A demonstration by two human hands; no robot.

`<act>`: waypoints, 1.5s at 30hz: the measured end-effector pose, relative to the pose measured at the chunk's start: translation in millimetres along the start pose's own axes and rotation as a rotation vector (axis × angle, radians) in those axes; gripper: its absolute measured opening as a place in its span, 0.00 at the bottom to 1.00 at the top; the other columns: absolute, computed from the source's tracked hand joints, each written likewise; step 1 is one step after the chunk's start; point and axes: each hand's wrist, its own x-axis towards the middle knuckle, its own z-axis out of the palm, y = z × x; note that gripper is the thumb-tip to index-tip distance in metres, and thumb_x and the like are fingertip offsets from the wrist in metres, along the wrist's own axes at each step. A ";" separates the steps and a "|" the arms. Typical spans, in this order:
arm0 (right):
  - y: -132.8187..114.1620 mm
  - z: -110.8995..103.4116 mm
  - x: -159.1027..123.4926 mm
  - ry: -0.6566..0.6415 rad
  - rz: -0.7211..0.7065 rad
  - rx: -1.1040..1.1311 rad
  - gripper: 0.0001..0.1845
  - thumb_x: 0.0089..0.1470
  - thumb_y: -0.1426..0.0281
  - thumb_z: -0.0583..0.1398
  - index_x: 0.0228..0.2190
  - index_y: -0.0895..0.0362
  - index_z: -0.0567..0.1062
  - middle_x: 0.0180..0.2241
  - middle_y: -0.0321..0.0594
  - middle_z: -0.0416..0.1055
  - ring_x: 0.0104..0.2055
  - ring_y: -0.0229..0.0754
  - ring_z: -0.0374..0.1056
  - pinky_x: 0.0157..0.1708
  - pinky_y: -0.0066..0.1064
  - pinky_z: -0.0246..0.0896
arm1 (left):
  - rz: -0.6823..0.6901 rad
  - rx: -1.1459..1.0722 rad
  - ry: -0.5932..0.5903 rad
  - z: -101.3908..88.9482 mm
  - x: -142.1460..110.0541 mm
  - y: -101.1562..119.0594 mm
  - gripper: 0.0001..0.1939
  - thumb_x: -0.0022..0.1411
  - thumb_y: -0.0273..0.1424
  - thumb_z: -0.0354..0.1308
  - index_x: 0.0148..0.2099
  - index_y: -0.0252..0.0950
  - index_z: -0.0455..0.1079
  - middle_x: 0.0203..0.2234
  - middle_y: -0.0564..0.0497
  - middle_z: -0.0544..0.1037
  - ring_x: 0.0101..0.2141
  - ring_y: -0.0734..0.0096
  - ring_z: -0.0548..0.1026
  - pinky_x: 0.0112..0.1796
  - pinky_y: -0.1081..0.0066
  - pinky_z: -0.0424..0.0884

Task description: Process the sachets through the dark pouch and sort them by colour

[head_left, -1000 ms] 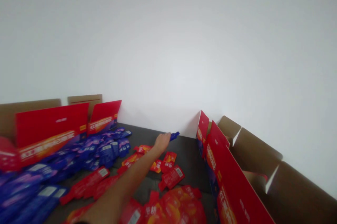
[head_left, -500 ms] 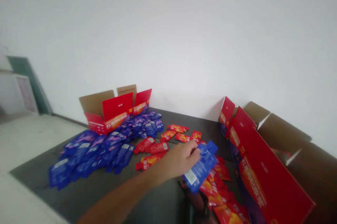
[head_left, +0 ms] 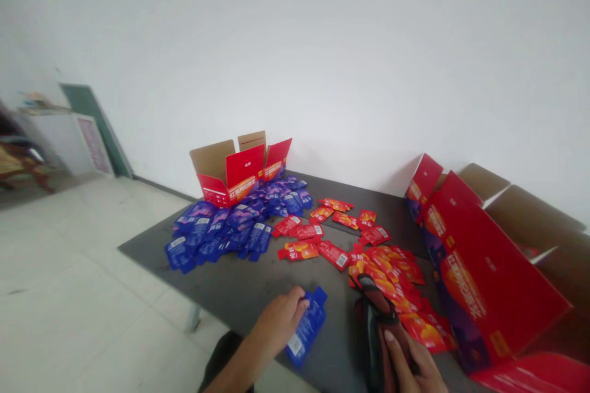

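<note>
My left hand (head_left: 284, 314) pinches the top of a blue packet (head_left: 306, 328) with a white barcode label, low over the front of the dark table. On the right, the fingers of my right hand (head_left: 410, 359) are wrapped round a black and dark-red handheld object (head_left: 378, 319); its exact kind is unclear. It lies over the near edge of a pile of red-orange packets (head_left: 396, 276). A heap of blue packets (head_left: 216, 233) lies at the left of the table, and several loose red packets (head_left: 334, 254) are scattered between the two groups.
Open red cartons (head_left: 244, 171) stand behind the blue heap. A row of larger-looking red cartons (head_left: 488, 270) with raised brown flaps runs along the right side. Beyond the dark table (head_left: 161, 245) is a white wall (head_left: 322, 61); pale floor (head_left: 92, 270) shows at left.
My left hand has brought the blue packet down and left from above the red pile. My right hand and its dark object now show more fully. The view has shifted.
</note>
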 end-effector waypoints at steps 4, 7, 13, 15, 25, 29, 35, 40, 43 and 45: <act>-15.6 -3.5 2.8 -0.003 0.146 0.081 0.34 0.52 0.38 0.58 0.44 0.51 0.83 0.47 0.42 0.80 0.50 0.55 0.76 0.49 0.42 0.73 | -0.019 -0.006 0.018 7.2 2.7 -2.3 0.19 0.75 0.36 0.45 0.64 0.39 0.63 0.45 0.43 0.82 0.46 0.58 0.81 0.44 0.67 0.71; -26.3 -6.0 2.4 0.005 0.164 0.101 0.34 0.51 0.38 0.59 0.43 0.52 0.83 0.47 0.43 0.80 0.50 0.55 0.76 0.49 0.41 0.72 | 0.004 -0.026 0.045 10.2 6.3 -2.9 0.25 0.75 0.35 0.45 0.70 0.37 0.56 0.48 0.41 0.81 0.48 0.58 0.80 0.48 0.65 0.72; -36.1 -9.1 2.7 0.019 0.165 0.113 0.32 0.52 0.40 0.60 0.43 0.52 0.83 0.44 0.44 0.81 0.47 0.54 0.77 0.47 0.38 0.72 | 0.228 -0.003 0.194 15.6 -22.3 -7.3 0.25 0.75 0.33 0.49 0.71 0.39 0.56 0.59 0.41 0.71 0.57 0.61 0.72 0.59 0.62 0.67; -36.6 -8.5 2.3 0.012 0.171 0.112 0.32 0.52 0.41 0.60 0.43 0.52 0.83 0.44 0.44 0.81 0.47 0.54 0.76 0.47 0.39 0.72 | 0.368 0.088 0.264 19.9 -42.5 -11.6 0.24 0.74 0.32 0.52 0.69 0.42 0.59 0.63 0.42 0.68 0.61 0.59 0.67 0.62 0.57 0.65; -58.5 -7.7 10.6 -0.010 0.065 0.050 0.27 0.57 0.45 0.59 0.44 0.53 0.82 0.46 0.44 0.79 0.48 0.51 0.75 0.49 0.39 0.72 | 0.707 0.370 0.279 39.6 -78.3 -37.6 0.20 0.73 0.37 0.55 0.64 0.40 0.67 0.62 0.48 0.72 0.60 0.60 0.71 0.57 0.60 0.72; -103.6 6.7 10.9 -0.151 -0.260 0.038 0.18 0.65 0.58 0.57 0.50 0.51 0.79 0.51 0.45 0.76 0.51 0.48 0.73 0.51 0.38 0.72 | 0.699 0.326 0.311 53.1 -71.8 -42.6 0.18 0.75 0.35 0.51 0.63 0.40 0.68 0.59 0.49 0.76 0.59 0.63 0.73 0.56 0.62 0.72; -129.6 48.9 25.3 -0.468 -0.631 -0.095 0.19 0.66 0.71 0.56 0.55 0.47 0.75 0.50 0.41 0.76 0.50 0.45 0.72 0.51 0.37 0.73 | 0.642 0.272 0.338 65.2 -67.6 -45.7 0.16 0.74 0.36 0.53 0.60 0.42 0.70 0.51 0.52 0.81 0.52 0.63 0.77 0.55 0.60 0.71; -112.6 50.4 72.6 -0.335 -0.586 -0.234 0.16 0.68 0.67 0.55 0.51 0.53 0.77 0.47 0.45 0.76 0.49 0.50 0.73 0.50 0.44 0.73 | 0.659 0.277 0.298 56.0 -66.1 -42.5 0.16 0.74 0.37 0.54 0.61 0.42 0.69 0.57 0.52 0.77 0.57 0.64 0.74 0.55 0.63 0.70; -125.2 42.0 58.7 -0.305 -0.606 -0.218 0.17 0.68 0.68 0.54 0.54 0.53 0.76 0.49 0.44 0.76 0.50 0.49 0.72 0.52 0.41 0.72 | 0.648 0.221 0.314 62.2 -64.8 -44.4 0.16 0.73 0.38 0.56 0.60 0.42 0.70 0.55 0.52 0.79 0.55 0.62 0.75 0.54 0.62 0.70; -136.0 41.2 35.5 -0.367 -0.663 -0.159 0.18 0.67 0.70 0.55 0.56 0.51 0.74 0.49 0.42 0.76 0.50 0.46 0.72 0.51 0.37 0.72 | 0.611 0.173 0.345 68.6 -64.2 -45.9 0.12 0.71 0.38 0.58 0.54 0.44 0.73 0.48 0.53 0.82 0.50 0.61 0.77 0.52 0.61 0.71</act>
